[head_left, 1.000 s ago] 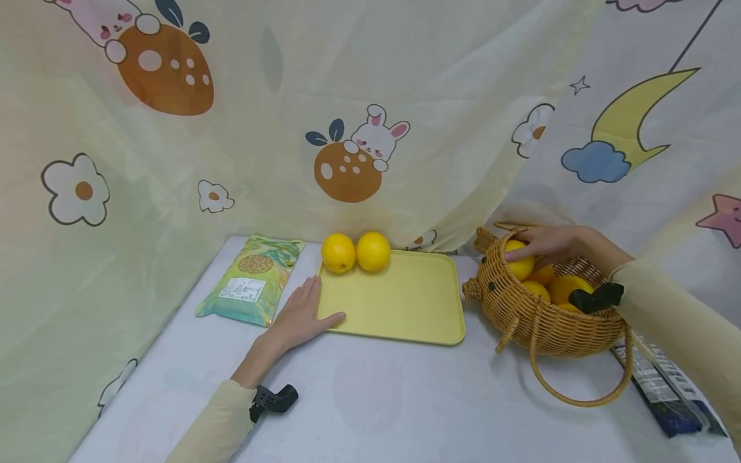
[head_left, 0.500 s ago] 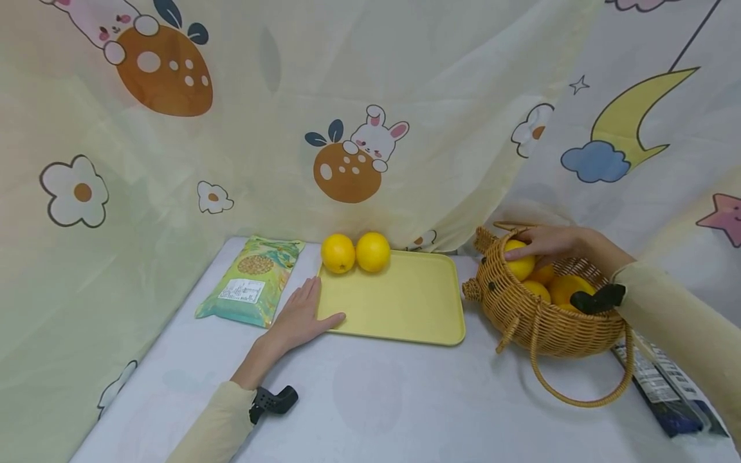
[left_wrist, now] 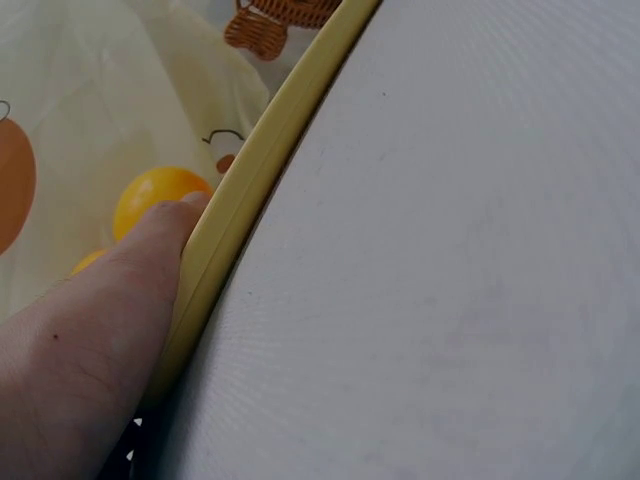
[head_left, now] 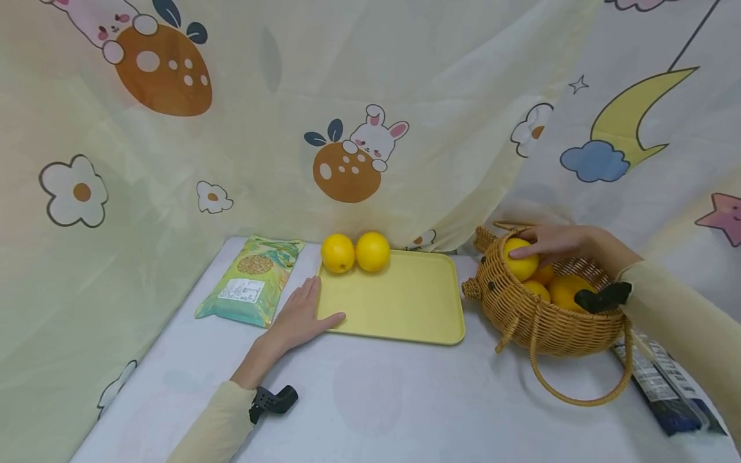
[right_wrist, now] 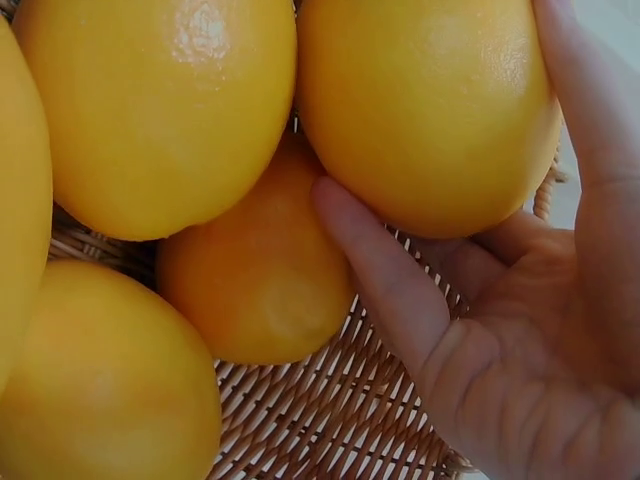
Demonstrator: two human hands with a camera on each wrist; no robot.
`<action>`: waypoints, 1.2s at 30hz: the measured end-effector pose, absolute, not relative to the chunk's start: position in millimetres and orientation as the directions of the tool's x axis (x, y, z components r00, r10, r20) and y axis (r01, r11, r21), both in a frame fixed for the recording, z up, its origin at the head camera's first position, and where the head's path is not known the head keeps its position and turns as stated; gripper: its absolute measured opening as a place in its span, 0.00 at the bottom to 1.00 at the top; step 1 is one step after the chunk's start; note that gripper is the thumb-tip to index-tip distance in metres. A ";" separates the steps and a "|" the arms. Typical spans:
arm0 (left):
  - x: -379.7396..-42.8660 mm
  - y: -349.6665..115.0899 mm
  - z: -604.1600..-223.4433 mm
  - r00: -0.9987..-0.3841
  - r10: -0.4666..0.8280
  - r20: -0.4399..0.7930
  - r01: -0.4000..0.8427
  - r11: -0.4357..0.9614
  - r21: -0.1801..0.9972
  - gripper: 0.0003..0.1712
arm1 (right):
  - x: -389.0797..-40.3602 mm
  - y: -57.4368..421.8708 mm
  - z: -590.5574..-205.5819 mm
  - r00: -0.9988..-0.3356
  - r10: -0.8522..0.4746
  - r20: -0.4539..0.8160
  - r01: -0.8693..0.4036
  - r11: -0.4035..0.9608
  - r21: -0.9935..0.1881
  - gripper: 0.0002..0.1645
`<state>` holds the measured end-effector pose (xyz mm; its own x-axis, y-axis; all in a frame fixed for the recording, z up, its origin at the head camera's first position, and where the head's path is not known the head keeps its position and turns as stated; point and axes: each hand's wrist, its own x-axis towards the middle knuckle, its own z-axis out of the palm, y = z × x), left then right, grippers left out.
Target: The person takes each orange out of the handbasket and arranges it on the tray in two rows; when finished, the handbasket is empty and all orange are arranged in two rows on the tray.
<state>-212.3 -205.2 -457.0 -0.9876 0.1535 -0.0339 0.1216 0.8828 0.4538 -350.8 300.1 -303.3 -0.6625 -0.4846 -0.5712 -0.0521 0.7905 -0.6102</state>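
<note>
At the right, my right hand [head_left: 557,242] reaches into a wicker basket [head_left: 556,334] shaped like an animal. Its thumb and fingers curl round a yellow orange [right_wrist: 430,110] near the basket's rim. Several more oranges lie below and beside it, among them a deeper-coloured orange [right_wrist: 255,270] close to a fingertip. My left hand [head_left: 301,315] rests with straight fingers on the left edge of a yellow tray [head_left: 399,302], thumb over the near rim. Two oranges, a left orange [head_left: 338,253] and a right orange [head_left: 373,251], sit side by side at the tray's far left corner.
A green printed bag [head_left: 251,280] lies left of the tray. Dark packets [head_left: 666,386] lie under and beside the basket at the right. The basket's handle [head_left: 579,402] hangs down to the table in front. A patterned cloth [head_left: 260,128] hangs behind.
My right hand has shifted slightly to the right within the basket, and more of the orange in it shows. The left hand and the tray have stayed where they were.
</note>
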 end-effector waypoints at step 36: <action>-212.4 -205.0 -456.6 -0.988 0.150 -0.035 0.118 0.881 0.458 0.67 | -340.3 298.9 -244.2 -0.614 -0.772 -0.163 -0.126 0.300 -0.946 0.18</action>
